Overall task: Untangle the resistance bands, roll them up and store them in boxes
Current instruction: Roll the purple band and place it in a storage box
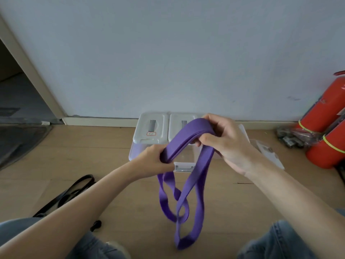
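Note:
I hold a purple resistance band (188, 135) stretched between both hands above the floor. My left hand (155, 157) grips its lower left end. My right hand (222, 135) grips the upper fold, fingers curled over the stacked layers. Twisted loops of the band hang down between my knees to about floor level. Behind the band stand clear plastic boxes with grey lids (152, 128) against the wall; my hands partly hide the right one. A black resistance band (74, 191) lies on the wooden floor at the left, beside my left forearm.
Two red fire extinguishers (326, 124) lean at the right wall, with a bundle of dark items in plastic beside them. A loose clear lid (268, 150) lies right of the boxes. A doorway and dark mat are at the far left.

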Action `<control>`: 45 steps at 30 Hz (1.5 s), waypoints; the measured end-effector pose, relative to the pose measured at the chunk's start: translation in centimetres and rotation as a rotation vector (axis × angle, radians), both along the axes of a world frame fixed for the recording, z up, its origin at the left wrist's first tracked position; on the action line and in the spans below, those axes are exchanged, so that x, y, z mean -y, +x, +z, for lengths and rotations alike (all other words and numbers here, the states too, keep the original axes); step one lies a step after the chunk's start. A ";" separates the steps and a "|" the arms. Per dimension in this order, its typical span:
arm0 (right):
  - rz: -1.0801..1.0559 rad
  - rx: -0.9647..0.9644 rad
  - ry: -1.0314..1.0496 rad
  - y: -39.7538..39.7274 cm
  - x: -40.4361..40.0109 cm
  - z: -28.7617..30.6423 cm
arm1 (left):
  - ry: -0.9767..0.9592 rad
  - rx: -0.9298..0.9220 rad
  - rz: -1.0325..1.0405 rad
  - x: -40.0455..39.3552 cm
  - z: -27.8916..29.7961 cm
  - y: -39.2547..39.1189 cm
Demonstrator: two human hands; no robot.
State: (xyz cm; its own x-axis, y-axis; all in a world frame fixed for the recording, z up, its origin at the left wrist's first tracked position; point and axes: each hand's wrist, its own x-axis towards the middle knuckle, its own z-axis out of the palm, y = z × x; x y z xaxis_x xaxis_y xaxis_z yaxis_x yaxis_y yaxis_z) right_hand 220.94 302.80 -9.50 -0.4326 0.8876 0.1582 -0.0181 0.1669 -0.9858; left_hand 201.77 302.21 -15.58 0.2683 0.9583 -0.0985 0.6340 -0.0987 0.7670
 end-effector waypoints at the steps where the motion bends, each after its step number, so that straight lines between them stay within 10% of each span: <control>1: -0.027 0.126 0.015 0.6 -0.5 -0.3 | 0.014 0.014 0.020 0.0 0.8 -0.4; 5: 0.144 0.960 -0.010 3.1 -1.7 -1.7 | 0.126 0.157 0.049 0.3 4.1 -0.8; 9: 0.268 0.710 0.006 -0.1 0.3 -2.8 | 0.143 -0.005 -0.175 1.4 4.2 1.7; 13: -0.038 0.637 0.237 -0.9 -0.3 -1.7 | 0.130 -0.084 -0.105 0.1 2.3 0.7; 18: -0.126 0.088 0.049 0.3 -1.1 0.6 | -0.151 -0.265 -0.044 0.4 -1.7 -1.6; 25: 0.188 1.019 -0.017 2.3 -1.6 -2.8 | -0.082 0.069 -0.090 0.9 1.6 -2.1; 37: 0.013 0.082 0.090 -1.1 -1.2 -2.2 | -0.222 0.120 -0.191 0.8 0.3 -2.0; 45: -0.301 -0.194 -0.199 0.5 -1.9 -2.6 | -0.092 -0.100 0.301 -0.9 -3.7 -3.7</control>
